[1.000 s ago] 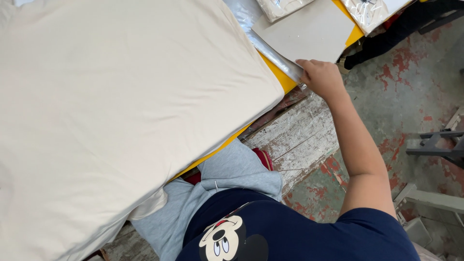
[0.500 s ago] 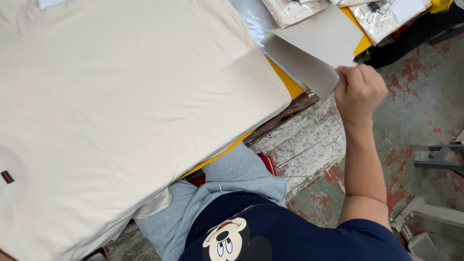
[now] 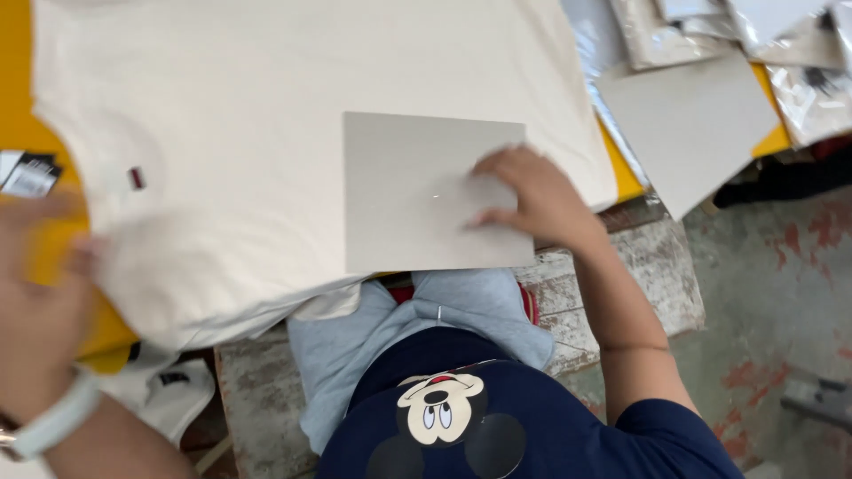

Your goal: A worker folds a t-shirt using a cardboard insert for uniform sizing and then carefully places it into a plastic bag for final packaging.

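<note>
the big shirt (image 3: 266, 115) on the table is cream, with a tiny red and dark tag on it. the card (image 3: 417, 191) on top of it is pale grey, and the card (image 3: 688, 124) off to the side is grey too. the table top (image 3: 13, 80) is bright yellow. the person's top (image 3: 532, 435) is dark blue with a cartoon mouse in black, white and red. the floor (image 3: 781, 257) is grey-green with red patches. the wrist band (image 3: 58, 417) is white.
</note>
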